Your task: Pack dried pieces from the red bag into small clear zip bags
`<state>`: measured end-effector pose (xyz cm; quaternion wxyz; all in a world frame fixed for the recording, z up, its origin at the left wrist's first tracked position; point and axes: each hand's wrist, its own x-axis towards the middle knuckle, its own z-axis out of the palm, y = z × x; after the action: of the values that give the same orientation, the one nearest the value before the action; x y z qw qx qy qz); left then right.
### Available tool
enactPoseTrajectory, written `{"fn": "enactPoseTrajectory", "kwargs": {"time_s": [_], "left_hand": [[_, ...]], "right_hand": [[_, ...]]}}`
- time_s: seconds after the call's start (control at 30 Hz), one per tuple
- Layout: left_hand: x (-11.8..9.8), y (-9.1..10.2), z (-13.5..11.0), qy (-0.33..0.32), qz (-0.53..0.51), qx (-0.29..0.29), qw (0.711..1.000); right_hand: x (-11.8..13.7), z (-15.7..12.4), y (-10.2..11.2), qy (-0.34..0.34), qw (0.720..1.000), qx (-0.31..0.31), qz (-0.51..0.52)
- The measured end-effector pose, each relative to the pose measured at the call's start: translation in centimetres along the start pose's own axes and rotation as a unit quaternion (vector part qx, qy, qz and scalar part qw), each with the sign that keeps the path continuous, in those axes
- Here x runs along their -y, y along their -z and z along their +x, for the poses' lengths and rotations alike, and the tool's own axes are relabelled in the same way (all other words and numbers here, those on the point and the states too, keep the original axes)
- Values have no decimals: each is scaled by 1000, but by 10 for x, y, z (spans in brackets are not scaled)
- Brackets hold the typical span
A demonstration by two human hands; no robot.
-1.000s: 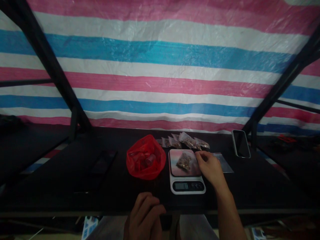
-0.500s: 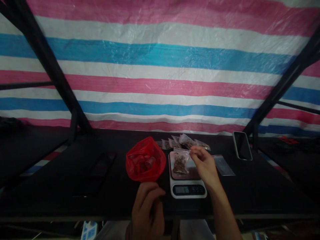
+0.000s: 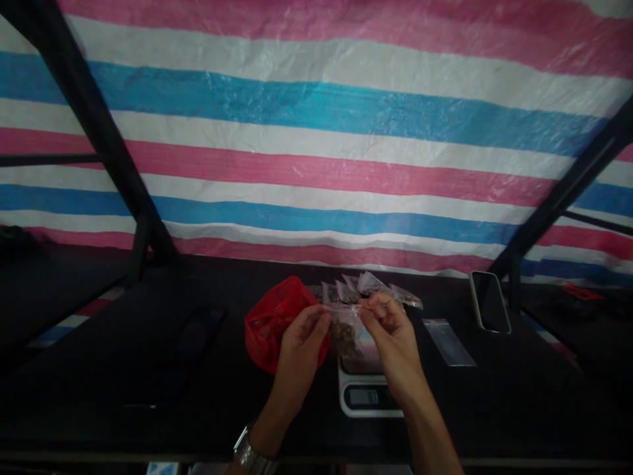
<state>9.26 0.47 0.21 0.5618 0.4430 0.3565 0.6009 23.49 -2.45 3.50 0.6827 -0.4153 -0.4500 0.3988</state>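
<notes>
A clear zip bag [image 3: 346, 338] part filled with small brown pieces hangs between my two hands. My left hand [image 3: 302, 336] pinches its top left corner, and my right hand [image 3: 390, 330] pinches the top right corner. Below and behind the bag is a white digital kitchen scale [image 3: 347, 404], partly covered by the bag and my right hand; its display is too dim to read. Just left of my left hand a red plastic bag [image 3: 267, 323] stands with its top open, its contents mostly hidden.
Several filled zip bags [image 3: 372, 284] lie behind the scale on the black table [image 3: 198, 422]. To the right are a flat clear bag [image 3: 450, 343] and a phone [image 3: 489, 302] leaning near a dark frame post. A dark flat object [image 3: 200, 330] lies at left. Striped sheeting [image 3: 316, 171] hangs behind.
The filled zip bag has risen off the scale in my right hand. My left hand has moved up and forward from the table's front and taken the bag's other top corner.
</notes>
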Motion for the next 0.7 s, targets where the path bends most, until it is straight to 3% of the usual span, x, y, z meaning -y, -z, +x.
{"fn": "enactPoseTrajectory", "kwargs": {"time_s": [0.23, 0.47, 0.7], "left_hand": [[-2, 9, -17, -2, 20, -30, 999], [-2, 19, -25, -26, 85, -54, 995], [-2, 21, -25, -32, 88, -58, 994]], "right_hand": [[-20, -5, -2, -6, 996, 13, -87], [-16, -4, -20, 30, 996, 48, -62], [-21, -7, -27, -2, 995, 88, -41]]}}
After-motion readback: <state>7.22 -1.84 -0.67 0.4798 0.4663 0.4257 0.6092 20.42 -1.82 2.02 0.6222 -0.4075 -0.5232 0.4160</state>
